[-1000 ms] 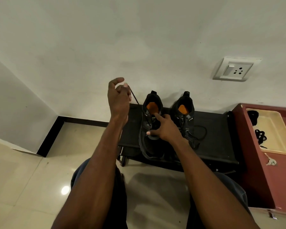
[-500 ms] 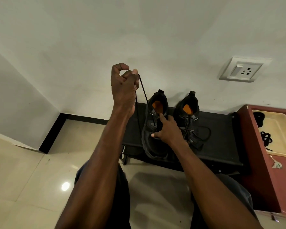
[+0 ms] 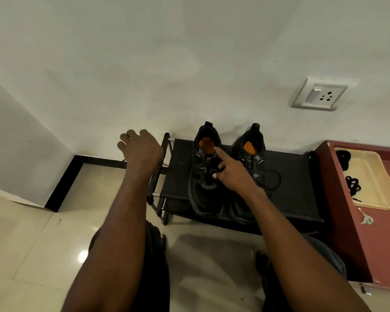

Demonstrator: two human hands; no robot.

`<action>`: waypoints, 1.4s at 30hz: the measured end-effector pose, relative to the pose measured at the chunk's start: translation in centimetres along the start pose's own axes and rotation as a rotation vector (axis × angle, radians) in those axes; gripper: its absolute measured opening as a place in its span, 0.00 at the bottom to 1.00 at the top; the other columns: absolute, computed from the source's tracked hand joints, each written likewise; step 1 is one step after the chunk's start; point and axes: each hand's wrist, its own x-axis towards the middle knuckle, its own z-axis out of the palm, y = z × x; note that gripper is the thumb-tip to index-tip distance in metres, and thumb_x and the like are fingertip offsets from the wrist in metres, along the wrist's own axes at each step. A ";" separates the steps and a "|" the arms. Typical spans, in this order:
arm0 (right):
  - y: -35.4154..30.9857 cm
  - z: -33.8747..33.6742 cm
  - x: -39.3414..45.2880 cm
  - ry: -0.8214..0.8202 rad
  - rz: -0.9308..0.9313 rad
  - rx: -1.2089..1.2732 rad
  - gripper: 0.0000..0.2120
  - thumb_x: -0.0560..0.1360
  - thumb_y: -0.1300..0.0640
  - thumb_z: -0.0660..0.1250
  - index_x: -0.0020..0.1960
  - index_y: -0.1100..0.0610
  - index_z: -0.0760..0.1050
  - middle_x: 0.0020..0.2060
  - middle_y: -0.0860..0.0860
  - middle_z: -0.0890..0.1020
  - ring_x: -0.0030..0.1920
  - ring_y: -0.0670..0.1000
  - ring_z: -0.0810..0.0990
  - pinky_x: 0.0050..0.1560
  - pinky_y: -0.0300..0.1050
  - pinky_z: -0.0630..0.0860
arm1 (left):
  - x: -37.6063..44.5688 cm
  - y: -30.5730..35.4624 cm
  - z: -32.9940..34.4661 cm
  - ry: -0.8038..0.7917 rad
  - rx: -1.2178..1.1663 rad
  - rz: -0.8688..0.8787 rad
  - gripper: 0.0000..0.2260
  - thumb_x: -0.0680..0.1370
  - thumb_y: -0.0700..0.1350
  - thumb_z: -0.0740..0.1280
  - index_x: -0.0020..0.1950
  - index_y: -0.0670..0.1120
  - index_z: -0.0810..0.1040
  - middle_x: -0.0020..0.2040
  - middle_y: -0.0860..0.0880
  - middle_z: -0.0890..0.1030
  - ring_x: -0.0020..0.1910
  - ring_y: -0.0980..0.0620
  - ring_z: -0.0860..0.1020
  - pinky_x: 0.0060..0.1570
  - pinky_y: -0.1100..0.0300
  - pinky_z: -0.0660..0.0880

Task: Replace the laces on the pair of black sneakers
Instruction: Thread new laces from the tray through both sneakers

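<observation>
Two sneakers (image 3: 206, 174) are set side by side on the rack (image 3: 288, 188), against the wall, a tray (image 3: 374, 183) placed to its right.

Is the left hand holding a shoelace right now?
No, the left hand hangs open over the floor beside the rack, fingers spread and nothing in them.

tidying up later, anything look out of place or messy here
Mostly the right sneaker: its lace trails loose over the black rack. Black laces lie bundled in the cream tray, and keys sit on the red cabinet.
</observation>
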 end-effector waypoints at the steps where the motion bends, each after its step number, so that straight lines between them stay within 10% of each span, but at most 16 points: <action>1: 0.2 -0.4 0.1 0.019 0.009 0.023 0.38 0.77 0.60 0.71 0.80 0.46 0.55 0.52 0.54 0.81 0.52 0.54 0.79 0.56 0.48 0.75 | 0.2 0.3 0.9 -0.075 0.028 0.045 0.19 0.76 0.41 0.64 0.67 0.39 0.71 0.67 0.36 0.71 0.68 0.37 0.68 0.66 0.46 0.66; 7: 0.8 -0.2 0.5 -0.033 0.039 -0.089 0.13 0.78 0.53 0.70 0.61 0.55 0.78 0.46 0.54 0.81 0.48 0.56 0.80 0.46 0.47 0.74 | -0.4 4.4 5.2 -0.558 -0.176 0.440 0.16 0.79 0.47 0.69 0.65 0.44 0.75 0.60 0.44 0.78 0.58 0.46 0.76 0.56 0.54 0.73; 15: 0.8 0.1 0.8 0.000 0.013 -0.146 0.15 0.80 0.57 0.66 0.35 0.53 0.69 0.35 0.53 0.76 0.37 0.56 0.75 0.38 0.47 0.67 | -0.5 5.0 8.4 -0.554 -0.233 0.488 0.06 0.81 0.44 0.66 0.51 0.41 0.77 0.47 0.45 0.78 0.46 0.49 0.75 0.46 0.56 0.70; 37: 1.8 -0.5 -0.6 0.113 0.072 -0.147 0.11 0.80 0.58 0.64 0.41 0.62 0.72 0.39 0.57 0.79 0.43 0.57 0.79 0.41 0.48 0.70 | 0.2 3.0 8.8 -0.468 -0.320 0.430 0.08 0.81 0.46 0.67 0.42 0.46 0.76 0.40 0.50 0.76 0.44 0.50 0.75 0.42 0.59 0.68; 42: 1.3 -2.5 -1.1 0.051 0.149 -0.259 0.12 0.80 0.52 0.66 0.44 0.59 0.71 0.41 0.55 0.77 0.44 0.56 0.76 0.44 0.49 0.71 | -0.5 2.9 7.9 -0.330 -0.120 0.449 0.11 0.80 0.48 0.67 0.59 0.43 0.78 0.55 0.42 0.78 0.57 0.42 0.77 0.54 0.51 0.74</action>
